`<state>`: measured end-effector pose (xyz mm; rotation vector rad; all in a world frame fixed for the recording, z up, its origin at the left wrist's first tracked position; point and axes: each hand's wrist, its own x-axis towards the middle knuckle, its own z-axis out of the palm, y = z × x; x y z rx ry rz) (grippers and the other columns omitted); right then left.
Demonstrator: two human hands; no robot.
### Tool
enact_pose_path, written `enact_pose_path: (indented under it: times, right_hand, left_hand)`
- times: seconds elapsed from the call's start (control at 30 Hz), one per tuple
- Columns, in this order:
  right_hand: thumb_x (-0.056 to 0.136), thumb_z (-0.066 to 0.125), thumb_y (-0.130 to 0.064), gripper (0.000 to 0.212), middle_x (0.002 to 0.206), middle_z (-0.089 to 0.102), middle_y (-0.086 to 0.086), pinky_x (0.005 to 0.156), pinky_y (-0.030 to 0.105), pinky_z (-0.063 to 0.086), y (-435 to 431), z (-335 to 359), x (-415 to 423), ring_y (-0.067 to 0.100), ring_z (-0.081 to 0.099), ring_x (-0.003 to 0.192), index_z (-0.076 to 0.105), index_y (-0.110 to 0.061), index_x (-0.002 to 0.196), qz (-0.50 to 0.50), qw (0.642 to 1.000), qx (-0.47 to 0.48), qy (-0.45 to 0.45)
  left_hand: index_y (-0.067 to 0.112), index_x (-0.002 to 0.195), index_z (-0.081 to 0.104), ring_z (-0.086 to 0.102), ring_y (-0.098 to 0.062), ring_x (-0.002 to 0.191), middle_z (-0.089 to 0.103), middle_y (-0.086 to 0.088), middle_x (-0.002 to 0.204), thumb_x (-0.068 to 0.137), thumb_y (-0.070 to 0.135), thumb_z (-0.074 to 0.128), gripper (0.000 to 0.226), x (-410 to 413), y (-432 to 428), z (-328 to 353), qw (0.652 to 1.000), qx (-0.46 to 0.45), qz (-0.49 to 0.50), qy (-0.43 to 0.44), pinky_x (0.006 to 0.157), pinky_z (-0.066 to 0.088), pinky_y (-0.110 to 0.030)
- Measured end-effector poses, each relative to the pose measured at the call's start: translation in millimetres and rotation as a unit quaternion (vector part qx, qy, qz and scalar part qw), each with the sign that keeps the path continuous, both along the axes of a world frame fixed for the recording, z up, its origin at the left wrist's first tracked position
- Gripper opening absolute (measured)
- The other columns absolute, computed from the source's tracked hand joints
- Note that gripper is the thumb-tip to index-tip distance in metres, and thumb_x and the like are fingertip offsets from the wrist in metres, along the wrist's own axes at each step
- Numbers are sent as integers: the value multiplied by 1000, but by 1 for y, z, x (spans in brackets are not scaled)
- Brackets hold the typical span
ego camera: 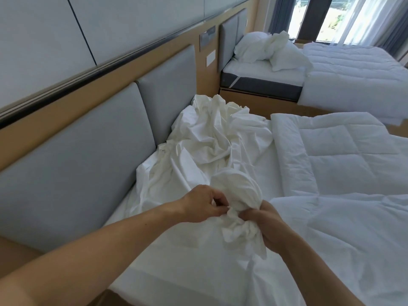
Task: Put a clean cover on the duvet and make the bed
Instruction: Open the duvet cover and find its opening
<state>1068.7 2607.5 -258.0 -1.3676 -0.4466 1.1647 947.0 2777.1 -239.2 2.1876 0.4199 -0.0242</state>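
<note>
Fingers (220, 200) of left hand (199, 205) pinch bunched white cover (207, 140); right hand (261, 224) clamps same wad. Cover lies crumpled along headboard (88, 151) side of bed (260, 173), bare duvet (335, 149) beside it. Light, limp, creases easily; likely best taken at corners or hem

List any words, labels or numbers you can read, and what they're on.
None can be read.
The grey wall plate and the white plate below it are too blurred to show any marking.
No tag or print shows on the cover or the duvet.
</note>
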Motion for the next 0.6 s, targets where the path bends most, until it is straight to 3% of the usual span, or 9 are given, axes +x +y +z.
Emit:
enact_pose_path:
  times: [0.17, 0.27, 0.37, 0.47, 0.53, 0.6]
  right_hand:
    - [80, 64, 7, 35, 108, 70, 24, 82, 45, 58, 7, 5, -1, 40, 69, 98, 71, -5, 112, 38, 998, 29, 31]
    - [86, 64, 9, 38, 110, 70, 22, 80, 41, 57, 12, 6, -8, 37, 70, 99, 66, -5, 121, 44, 998, 28, 35]
    - [86, 69, 3, 40, 110, 72, 16, 82, 41, 58, 20, 8, -12, 33, 71, 100, 64, -10, 123, 45, 999, -7, -13]
    - [79, 74, -8, 41, 108, 74, 10, 92, 49, 56, 30, 9, -14, 28, 71, 101, 68, -20, 118, 72, 991, -75, -80]
    - [74, 74, -10, 41, 106, 74, 7, 93, 49, 56, 34, 14, -15, 26, 71, 100, 71, -23, 113, 78, 985, -109, -113]
    - [76, 74, -4, 40, 105, 75, 6, 93, 47, 57, 37, 19, -14, 25, 72, 99, 71, -22, 112, 64, 982, -124, -128]
  left_hand:
    - [14, 87, 76, 61, 3, 70, 67, 10, 83, 84, 13, 77, 4, 9, 0, 3, 995, -5, 69, -77, 68, 46, -12]
    - [13, 82, 73, 60, 6, 64, 66, 12, 76, 83, 9, 77, 5, 16, 3, 11, 996, -21, 63, -56, 66, 48, -12]
    - [12, 80, 71, 56, 8, 54, 61, 20, 57, 85, 9, 76, 7, 18, 12, 10, 997, -56, 40, -24, 59, 44, -9]
    - [6, 82, 72, 54, 6, 51, 59, 22, 52, 85, 13, 77, 9, 17, 19, 2, 999, -52, -2, -15, 56, 42, -10]
    - [3, 87, 71, 57, 2, 54, 64, 15, 59, 86, 14, 76, 13, 15, 25, -3, 998, -59, -26, -15, 58, 48, -15]
    - [7, 96, 72, 65, -5, 70, 71, 1, 80, 87, 15, 75, 13, 10, 39, -13, 996, -85, -41, -10, 71, 55, -22]
